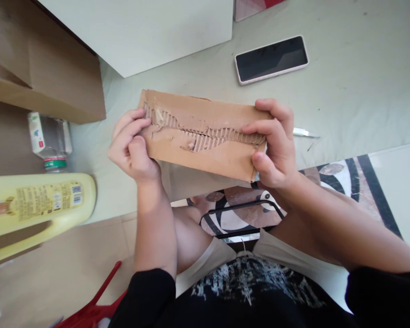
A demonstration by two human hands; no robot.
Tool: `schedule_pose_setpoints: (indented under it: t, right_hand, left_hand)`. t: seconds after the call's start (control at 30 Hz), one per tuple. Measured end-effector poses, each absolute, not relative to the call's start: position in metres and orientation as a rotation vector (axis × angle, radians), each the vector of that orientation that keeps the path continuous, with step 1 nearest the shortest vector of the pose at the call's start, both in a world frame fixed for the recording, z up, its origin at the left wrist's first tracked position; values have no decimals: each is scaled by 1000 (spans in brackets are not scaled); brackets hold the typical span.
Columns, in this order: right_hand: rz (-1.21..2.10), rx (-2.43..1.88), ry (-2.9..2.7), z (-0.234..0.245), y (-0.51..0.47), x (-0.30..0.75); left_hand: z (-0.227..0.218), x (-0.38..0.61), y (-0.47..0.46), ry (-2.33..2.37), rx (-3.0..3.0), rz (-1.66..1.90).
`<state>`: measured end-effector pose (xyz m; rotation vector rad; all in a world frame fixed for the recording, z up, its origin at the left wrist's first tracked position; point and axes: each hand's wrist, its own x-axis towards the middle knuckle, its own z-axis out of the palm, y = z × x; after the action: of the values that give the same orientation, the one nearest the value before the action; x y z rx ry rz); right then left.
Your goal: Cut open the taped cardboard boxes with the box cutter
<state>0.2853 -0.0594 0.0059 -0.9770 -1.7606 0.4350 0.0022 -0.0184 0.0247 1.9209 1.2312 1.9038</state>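
Note:
A small flat cardboard box [208, 159] is held level between my two hands, its upper face torn along the middle so that the ribbed inner layer shows. My left hand [133, 146] grips the box's left end, thumb on the near side and fingers over the top. At the other end, my right hand [276, 141] is closed round the edge with its fingertips on the torn strip. Just beyond the right hand, a white-handled tool with a thin metal tip [304, 132] lies on the pale cloth, partly hidden by the fingers.
A phone [271, 60] lies on the cloth-covered table [355, 91] at the back. A white panel or box [157, 32] stands behind the hands. To the left are a large cardboard box [64, 68], a clear plastic bottle [51, 139] and a yellow jug [54, 200].

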Motion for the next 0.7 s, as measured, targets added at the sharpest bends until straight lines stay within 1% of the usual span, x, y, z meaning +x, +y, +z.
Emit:
schedule_pose_setpoints:
  t: [0.13, 0.3, 0.43, 0.6, 0.7]
  right_hand:
    - [397, -907, -1759, 7, -59, 285]
    - [426, -906, -1758, 8, -59, 285]
    - [438, -926, -1746, 9, -60, 284]
    - [448, -957, -1702, 5, -58, 283]
    - [460, -988, -1686, 1, -57, 283]
  left_hand:
    - [41, -1, -26, 1266, 2124, 1687]
    - [57, -7, -30, 1320, 2416, 1365]
    - [62, -14, -32, 1293, 2496, 1162]
    - [64, -14, -37, 1446, 2208, 1141]
    - [64, -11, -39, 1438, 2168, 1163]
